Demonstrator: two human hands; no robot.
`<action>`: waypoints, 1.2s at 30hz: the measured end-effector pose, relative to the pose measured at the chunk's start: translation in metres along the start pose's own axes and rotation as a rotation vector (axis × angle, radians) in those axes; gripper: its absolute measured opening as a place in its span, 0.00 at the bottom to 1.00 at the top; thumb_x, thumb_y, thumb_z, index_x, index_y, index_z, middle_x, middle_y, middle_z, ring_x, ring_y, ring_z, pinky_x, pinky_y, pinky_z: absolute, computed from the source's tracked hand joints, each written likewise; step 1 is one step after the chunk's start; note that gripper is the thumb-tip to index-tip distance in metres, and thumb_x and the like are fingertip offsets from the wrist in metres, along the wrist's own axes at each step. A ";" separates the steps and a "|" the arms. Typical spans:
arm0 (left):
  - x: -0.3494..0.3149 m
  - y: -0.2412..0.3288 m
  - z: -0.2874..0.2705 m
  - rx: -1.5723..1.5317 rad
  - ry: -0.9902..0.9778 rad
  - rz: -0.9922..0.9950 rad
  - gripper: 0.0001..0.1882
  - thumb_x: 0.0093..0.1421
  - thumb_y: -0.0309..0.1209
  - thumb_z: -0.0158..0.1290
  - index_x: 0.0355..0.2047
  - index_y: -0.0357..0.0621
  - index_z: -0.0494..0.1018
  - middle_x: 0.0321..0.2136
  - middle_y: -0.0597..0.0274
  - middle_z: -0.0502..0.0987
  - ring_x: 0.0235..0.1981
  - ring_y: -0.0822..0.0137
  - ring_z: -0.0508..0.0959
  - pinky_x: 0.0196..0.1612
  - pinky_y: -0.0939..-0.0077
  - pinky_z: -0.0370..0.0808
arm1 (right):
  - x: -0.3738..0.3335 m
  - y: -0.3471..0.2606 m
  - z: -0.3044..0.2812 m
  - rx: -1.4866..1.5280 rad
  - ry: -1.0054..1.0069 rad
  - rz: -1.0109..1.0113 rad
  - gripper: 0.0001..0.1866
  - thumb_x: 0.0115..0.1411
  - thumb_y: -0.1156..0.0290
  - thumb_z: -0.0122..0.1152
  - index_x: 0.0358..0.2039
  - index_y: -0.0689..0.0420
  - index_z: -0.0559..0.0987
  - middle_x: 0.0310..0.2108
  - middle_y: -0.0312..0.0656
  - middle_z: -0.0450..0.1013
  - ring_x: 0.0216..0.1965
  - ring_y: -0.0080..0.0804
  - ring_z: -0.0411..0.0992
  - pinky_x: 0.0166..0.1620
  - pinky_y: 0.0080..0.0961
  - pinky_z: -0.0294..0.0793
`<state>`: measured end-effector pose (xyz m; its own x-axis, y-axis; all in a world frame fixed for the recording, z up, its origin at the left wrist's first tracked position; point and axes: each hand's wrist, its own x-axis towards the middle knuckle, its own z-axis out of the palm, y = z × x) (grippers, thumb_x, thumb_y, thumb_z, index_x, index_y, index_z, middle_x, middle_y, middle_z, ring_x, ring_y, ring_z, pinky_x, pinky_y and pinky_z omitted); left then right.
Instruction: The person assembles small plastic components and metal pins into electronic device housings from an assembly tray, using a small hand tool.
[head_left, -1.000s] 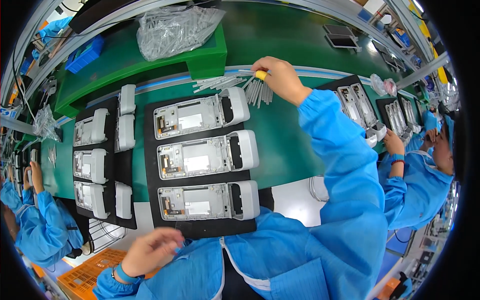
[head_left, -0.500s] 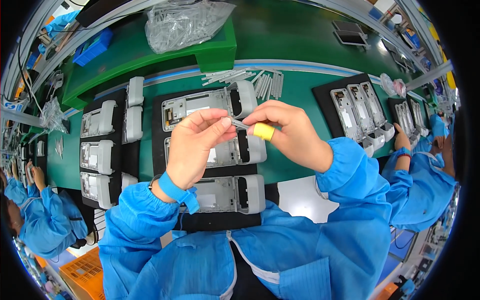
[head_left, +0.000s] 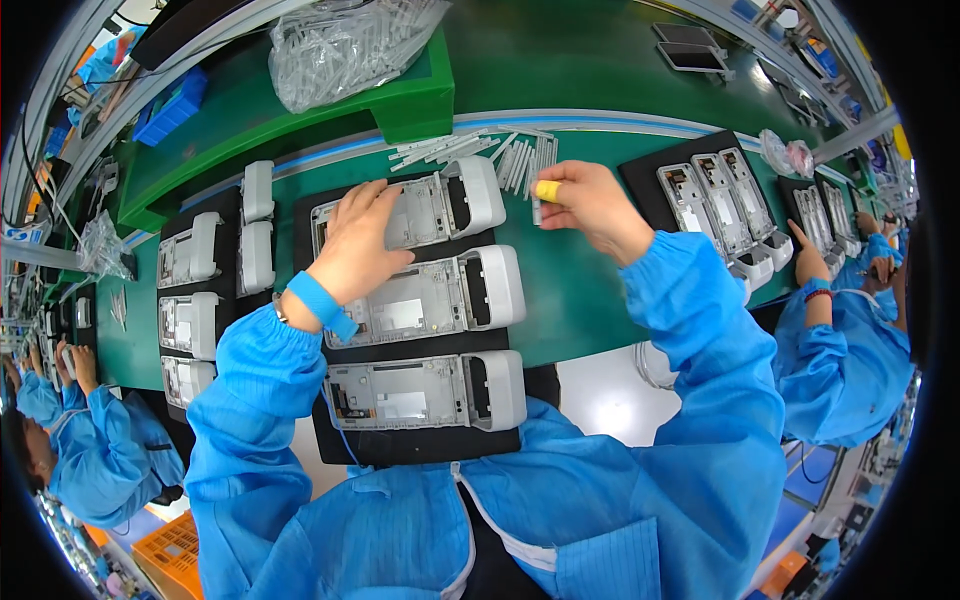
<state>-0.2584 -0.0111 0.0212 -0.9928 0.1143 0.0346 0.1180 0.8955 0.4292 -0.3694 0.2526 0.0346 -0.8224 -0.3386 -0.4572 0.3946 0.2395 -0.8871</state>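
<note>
Three grey plastic device housings lie in a column on a black mat (head_left: 420,446). On the left end of the far housing (head_left: 425,215) rests my left hand (head_left: 358,240), its fingers stretched out; a blue band circles that wrist. The middle housing (head_left: 405,303) and the near housing (head_left: 400,390) lie face up, their insides showing. To the right of the far housing, my right hand (head_left: 597,208), wearing a yellow finger cover (head_left: 547,190), pinches a thin grey strip (head_left: 537,214). Loose grey strips (head_left: 515,165) lie just beyond its fingertips.
A clear bag of grey parts (head_left: 350,55) sits on a green raised shelf (head_left: 415,110). More housings (head_left: 188,250) lie at the left, and others (head_left: 715,205) on a black mat at the right. Co-workers in blue sit on both sides.
My hands, which met over the housings around a small grey piece, have parted. The left lowered onto the far housing; the right moved right and away, toward the loose strips.
</note>
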 end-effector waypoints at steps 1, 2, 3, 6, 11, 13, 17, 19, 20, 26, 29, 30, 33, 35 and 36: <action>0.001 -0.001 0.001 0.000 -0.002 -0.001 0.41 0.42 0.29 0.63 0.57 0.38 0.60 0.57 0.46 0.60 0.60 0.49 0.56 0.62 0.58 0.53 | 0.005 0.003 0.004 0.001 0.000 0.002 0.10 0.57 0.76 0.57 0.39 0.65 0.75 0.32 0.41 0.72 0.27 0.25 0.72 0.34 0.22 0.76; 0.003 0.001 0.002 0.047 0.017 0.017 0.41 0.41 0.29 0.63 0.57 0.38 0.59 0.57 0.46 0.60 0.60 0.48 0.57 0.62 0.58 0.52 | 0.010 0.005 0.009 0.015 -0.036 0.017 0.10 0.57 0.75 0.57 0.39 0.66 0.74 0.33 0.42 0.72 0.28 0.26 0.72 0.35 0.23 0.77; 0.003 0.002 0.003 0.092 0.035 0.032 0.42 0.41 0.29 0.63 0.57 0.39 0.59 0.56 0.46 0.60 0.59 0.48 0.58 0.62 0.58 0.52 | 0.012 0.006 0.013 0.028 -0.072 0.034 0.11 0.58 0.75 0.57 0.40 0.67 0.73 0.33 0.43 0.72 0.29 0.26 0.73 0.36 0.24 0.78; 0.012 -0.001 0.003 0.056 -0.010 0.086 0.43 0.40 0.28 0.64 0.57 0.38 0.58 0.55 0.46 0.62 0.58 0.48 0.59 0.61 0.58 0.54 | 0.017 0.005 0.021 0.052 -0.102 0.057 0.11 0.58 0.75 0.57 0.40 0.67 0.73 0.33 0.43 0.72 0.30 0.28 0.74 0.36 0.25 0.78; 0.012 -0.004 -0.005 -0.127 0.034 0.083 0.45 0.39 0.23 0.64 0.58 0.37 0.57 0.55 0.45 0.63 0.57 0.48 0.60 0.60 0.62 0.59 | 0.018 0.004 0.024 0.141 -0.112 0.072 0.12 0.59 0.75 0.57 0.42 0.67 0.72 0.33 0.43 0.72 0.32 0.30 0.74 0.38 0.25 0.78; 0.010 -0.003 -0.009 -0.168 0.048 0.082 0.45 0.39 0.21 0.63 0.59 0.38 0.56 0.55 0.46 0.62 0.58 0.48 0.60 0.60 0.64 0.60 | 0.022 0.009 0.025 0.329 -0.108 0.072 0.14 0.59 0.74 0.56 0.44 0.68 0.71 0.36 0.45 0.72 0.36 0.32 0.74 0.41 0.28 0.77; 0.007 -0.001 -0.011 -0.218 0.059 0.088 0.46 0.39 0.22 0.63 0.59 0.38 0.55 0.55 0.46 0.63 0.58 0.49 0.61 0.60 0.65 0.60 | 0.019 0.010 0.041 0.385 -0.212 0.149 0.15 0.60 0.74 0.53 0.47 0.66 0.69 0.37 0.45 0.73 0.35 0.30 0.74 0.41 0.26 0.76; 0.005 -0.002 -0.011 -0.233 0.056 0.094 0.46 0.39 0.22 0.63 0.60 0.38 0.55 0.55 0.46 0.63 0.57 0.49 0.61 0.60 0.65 0.60 | 0.021 0.014 0.046 0.372 -0.245 0.130 0.14 0.60 0.74 0.53 0.46 0.67 0.70 0.37 0.46 0.74 0.37 0.30 0.74 0.42 0.27 0.76; 0.006 -0.003 -0.012 -0.260 0.066 0.112 0.46 0.38 0.22 0.64 0.59 0.37 0.55 0.54 0.44 0.63 0.57 0.48 0.61 0.60 0.64 0.60 | 0.022 0.015 0.047 0.368 -0.246 0.133 0.14 0.60 0.74 0.53 0.46 0.67 0.70 0.37 0.46 0.74 0.37 0.30 0.74 0.42 0.27 0.76; 0.003 -0.005 -0.013 -0.300 0.062 0.124 0.47 0.38 0.22 0.64 0.59 0.37 0.54 0.53 0.43 0.63 0.56 0.47 0.61 0.60 0.63 0.60 | 0.021 0.007 0.062 0.288 -0.297 0.070 0.13 0.56 0.76 0.59 0.41 0.67 0.74 0.36 0.44 0.75 0.35 0.30 0.75 0.40 0.28 0.76; 0.002 -0.003 -0.012 -0.299 0.069 0.137 0.47 0.38 0.22 0.64 0.59 0.37 0.54 0.53 0.44 0.63 0.56 0.47 0.61 0.60 0.63 0.60 | 0.020 0.008 0.062 0.316 -0.323 0.051 0.14 0.53 0.75 0.64 0.39 0.67 0.75 0.34 0.43 0.75 0.32 0.28 0.75 0.39 0.28 0.77; 0.001 -0.004 -0.012 -0.307 0.073 0.135 0.47 0.38 0.22 0.64 0.59 0.37 0.54 0.53 0.44 0.63 0.56 0.47 0.61 0.60 0.63 0.60 | 0.019 0.007 0.066 0.311 -0.310 0.041 0.15 0.52 0.74 0.66 0.38 0.67 0.75 0.33 0.43 0.75 0.32 0.28 0.75 0.39 0.27 0.77; -0.001 -0.007 -0.012 -0.322 0.074 0.138 0.47 0.38 0.22 0.63 0.59 0.38 0.54 0.53 0.44 0.63 0.57 0.47 0.61 0.60 0.63 0.60 | 0.016 0.005 0.070 0.294 -0.300 0.026 0.17 0.49 0.73 0.68 0.38 0.67 0.76 0.33 0.43 0.75 0.31 0.27 0.75 0.37 0.25 0.77; -0.002 -0.006 -0.012 -0.316 0.077 0.148 0.46 0.38 0.22 0.63 0.59 0.38 0.54 0.53 0.44 0.63 0.57 0.47 0.61 0.60 0.63 0.60 | 0.015 0.006 0.071 0.285 -0.302 0.020 0.18 0.48 0.73 0.70 0.38 0.66 0.76 0.33 0.43 0.75 0.31 0.27 0.75 0.35 0.24 0.77; -0.003 -0.005 -0.012 -0.310 0.077 0.159 0.46 0.38 0.22 0.63 0.59 0.37 0.54 0.53 0.44 0.63 0.57 0.47 0.60 0.60 0.63 0.60 | 0.015 0.007 0.070 0.282 -0.301 0.005 0.18 0.48 0.73 0.70 0.38 0.66 0.75 0.33 0.43 0.74 0.31 0.27 0.75 0.34 0.24 0.77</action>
<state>-0.2566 -0.0211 0.0300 -0.9623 0.1981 0.1862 0.2718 0.6943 0.6663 -0.3503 0.1849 0.0175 -0.6797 -0.5994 -0.4227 0.5298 -0.0027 -0.8481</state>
